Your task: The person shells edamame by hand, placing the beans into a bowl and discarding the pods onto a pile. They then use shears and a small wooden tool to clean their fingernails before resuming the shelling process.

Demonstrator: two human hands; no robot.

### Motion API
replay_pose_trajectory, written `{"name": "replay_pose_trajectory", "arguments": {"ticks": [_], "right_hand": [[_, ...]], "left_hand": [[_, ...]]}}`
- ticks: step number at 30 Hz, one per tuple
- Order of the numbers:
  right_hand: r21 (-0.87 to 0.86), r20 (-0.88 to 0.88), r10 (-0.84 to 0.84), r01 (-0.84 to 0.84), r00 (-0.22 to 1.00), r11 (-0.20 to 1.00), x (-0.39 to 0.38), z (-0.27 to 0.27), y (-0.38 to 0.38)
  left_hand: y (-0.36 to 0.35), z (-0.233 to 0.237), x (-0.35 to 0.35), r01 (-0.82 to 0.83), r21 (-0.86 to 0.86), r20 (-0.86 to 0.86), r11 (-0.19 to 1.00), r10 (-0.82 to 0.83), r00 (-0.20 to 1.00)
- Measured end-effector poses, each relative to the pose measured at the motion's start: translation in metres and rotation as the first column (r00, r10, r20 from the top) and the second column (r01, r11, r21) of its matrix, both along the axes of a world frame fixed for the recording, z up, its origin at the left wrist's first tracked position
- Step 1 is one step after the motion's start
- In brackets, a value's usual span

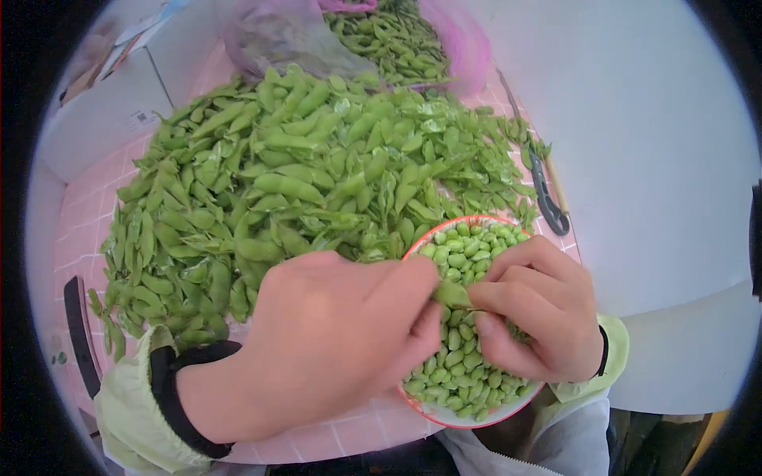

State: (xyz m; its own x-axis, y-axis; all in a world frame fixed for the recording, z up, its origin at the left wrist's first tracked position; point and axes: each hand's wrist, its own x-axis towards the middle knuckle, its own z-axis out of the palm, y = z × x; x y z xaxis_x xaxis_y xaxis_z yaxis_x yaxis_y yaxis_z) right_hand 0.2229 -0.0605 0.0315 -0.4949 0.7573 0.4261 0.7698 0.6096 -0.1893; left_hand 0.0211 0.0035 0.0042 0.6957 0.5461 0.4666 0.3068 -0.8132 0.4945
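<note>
A person's two bare hands meet over a bowl (476,425) of shelled green soybeans (468,369), a single green soybean pod (452,294) stretched between them. The fingers of the left hand (333,325) pinch one end of the pod, the thumb curled beneath; the fingers of the right hand (548,305) are closed on its other end, thumb and forefinger drawn close together. The pod lies above the beans, which fill the red-rimmed bowl at the near edge of a desk (373,428) covered in pink with white grid lines. Beyond the hands, a broad heap of unshelled pods (294,178) spreads across the desk, reaching up to the far side of the bowl. At the far end, more pods show in the mouth of a pinkish-purple plastic bag (468,40). A tool with a dark grey looped handle (548,194) lies at the right edge, and a dark strip (81,333) lies at left. Pale green sleeves (131,408) end in dark cuffs at both wrists.
</note>
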Motion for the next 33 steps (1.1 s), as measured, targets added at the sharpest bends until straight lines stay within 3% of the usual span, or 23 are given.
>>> {"name": "replay_pose_trajectory", "arguments": {"ticks": [5, 9, 11, 15, 18, 19, 24, 28, 33], "right_hand": [[-0.009, -0.082, -0.073, 0.073, 0.994, 0.997, 0.0, 0.003, -0.003], [0.032, -0.165, -0.125, 0.132, 0.978, 0.991, 0.002, 0.01, -0.004], [0.063, -0.186, -0.133, 0.147, 0.973, 0.987, 0.004, 0.008, -0.001], [-0.035, -0.264, -0.153, 0.149, 0.952, 0.988, 0.008, 0.012, 0.0], [-0.068, -0.325, -0.236, 0.227, 0.916, 0.972, 0.022, 0.02, 0.003], [0.005, -0.346, -0.243, 0.261, 0.906, 0.965, 0.027, 0.022, 0.007], [0.032, -0.403, -0.369, 0.416, 0.837, 0.909, 0.049, 0.042, 0.006], [0.12, -0.338, -0.486, 0.549, 0.806, 0.827, 0.06, 0.063, -0.006], [0.19, -0.267, -0.523, 0.576, 0.81, 0.795, 0.066, 0.098, -0.008]], "left_hand": [[0.008, -0.004, -0.004, -0.319, 0.186, 0.001, 0.929, 0.324, 0.946], [0.012, -0.005, -0.009, -0.395, 0.343, -0.086, 0.852, 0.447, 0.89], [0.013, -0.007, -0.011, -0.412, 0.345, -0.075, 0.843, 0.463, 0.883], [0.01, -0.003, -0.011, -0.424, 0.333, -0.001, 0.843, 0.449, 0.893], [0.008, 0.001, -0.01, -0.392, 0.321, -0.048, 0.862, 0.429, 0.902], [0.007, 0.0, -0.01, -0.395, 0.318, -0.023, 0.862, 0.424, 0.906], [0.009, 0.003, -0.009, -0.368, 0.311, 0.005, 0.877, 0.385, 0.923], [0.011, -0.003, -0.007, -0.359, 0.344, 0.048, 0.868, 0.366, 0.93], [0.012, -0.005, -0.007, -0.358, 0.375, 0.084, 0.855, 0.354, 0.932]]}}
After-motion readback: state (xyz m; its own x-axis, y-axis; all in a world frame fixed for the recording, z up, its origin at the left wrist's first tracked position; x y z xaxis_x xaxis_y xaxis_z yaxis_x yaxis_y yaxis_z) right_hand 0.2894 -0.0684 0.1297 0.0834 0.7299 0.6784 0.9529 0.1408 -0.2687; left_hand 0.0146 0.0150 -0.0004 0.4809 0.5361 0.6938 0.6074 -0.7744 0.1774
